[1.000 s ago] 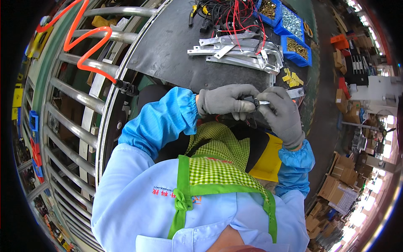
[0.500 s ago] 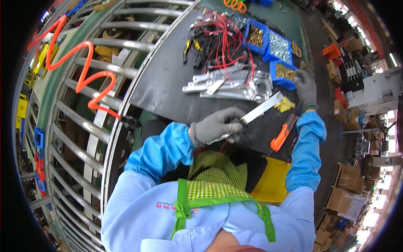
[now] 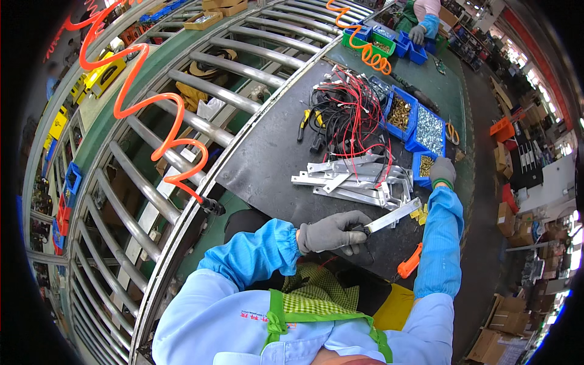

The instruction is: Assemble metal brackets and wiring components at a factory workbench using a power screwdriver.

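In my left hand [image 3: 333,233] is one end of a flat silver metal bar [image 3: 395,215], gripped between thumb and fingers; its free end points up and to the right. A small dark piece shows where fingers and bar meet. My right hand [image 3: 443,171] is at the right edge of a small blue bin [image 3: 418,177] of brass-coloured screws [image 3: 426,164]. Its fingertips are hard to make out there. Beyond the bar lies a pile of silver metal brackets [image 3: 359,182]. Yellow pieces [image 3: 420,214] lie by the bar's tip, and an orange-handled tool [image 3: 410,261] lies nearer me.
Red and black cables [image 3: 350,115] are heaped behind the brackets, with yellow-handled pliers [image 3: 304,125] beside them. More blue bins hold brass [image 3: 399,114] and silver [image 3: 430,131] fasteners. A metal roller conveyor [image 3: 207,128] and orange coiled hose [image 3: 176,146] are at left. A co-worker's gloved hand [image 3: 417,34] shows far off.
My right hand has moved from beside the screw bin onto its edge. My left hand still holds the bar. The view has shifted, bringing more of the far bench and a co-worker into sight.
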The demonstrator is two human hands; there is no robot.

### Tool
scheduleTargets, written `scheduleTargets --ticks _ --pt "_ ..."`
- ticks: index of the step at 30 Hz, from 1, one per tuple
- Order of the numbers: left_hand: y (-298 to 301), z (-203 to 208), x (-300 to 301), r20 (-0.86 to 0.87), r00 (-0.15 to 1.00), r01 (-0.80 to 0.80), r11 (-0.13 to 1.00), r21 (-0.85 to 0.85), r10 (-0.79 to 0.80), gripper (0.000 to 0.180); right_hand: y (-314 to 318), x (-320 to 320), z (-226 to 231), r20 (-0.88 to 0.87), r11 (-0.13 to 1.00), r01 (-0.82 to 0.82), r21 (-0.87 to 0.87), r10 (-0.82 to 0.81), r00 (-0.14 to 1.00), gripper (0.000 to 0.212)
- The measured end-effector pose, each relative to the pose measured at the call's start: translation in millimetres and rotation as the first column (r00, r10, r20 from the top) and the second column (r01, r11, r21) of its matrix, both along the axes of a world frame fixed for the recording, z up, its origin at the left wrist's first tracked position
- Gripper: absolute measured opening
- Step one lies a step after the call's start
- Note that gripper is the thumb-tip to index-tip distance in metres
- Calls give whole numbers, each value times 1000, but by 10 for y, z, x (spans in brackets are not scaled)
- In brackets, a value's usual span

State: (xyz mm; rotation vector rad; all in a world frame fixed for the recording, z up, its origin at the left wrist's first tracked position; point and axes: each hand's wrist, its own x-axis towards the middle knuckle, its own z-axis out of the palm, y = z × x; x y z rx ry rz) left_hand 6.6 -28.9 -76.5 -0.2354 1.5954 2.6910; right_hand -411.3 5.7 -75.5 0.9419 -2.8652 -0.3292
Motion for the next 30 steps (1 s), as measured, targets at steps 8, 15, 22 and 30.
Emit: scheduleTargets --ticks 8,15,22,30 --pt "31 -27 -7 -7 991 -132 991 -16 132 34 529 344 421 -53 859 -152 -489 145 988 18" --pt "-2 -18 51 -99 924 -374 926 -48 368 37 1006 2456 864 317 465 -21 -885 636 704 24" --pt "88 80 154 -197 943 -311 922 -232 269 45 1150 3212 571 203 406 -126 -905 672 712 26" --pt "187 -84 187 -473 807 -580 621 -528 352 45 1163 3365 528 160 444 -203 -873 653 740 31"
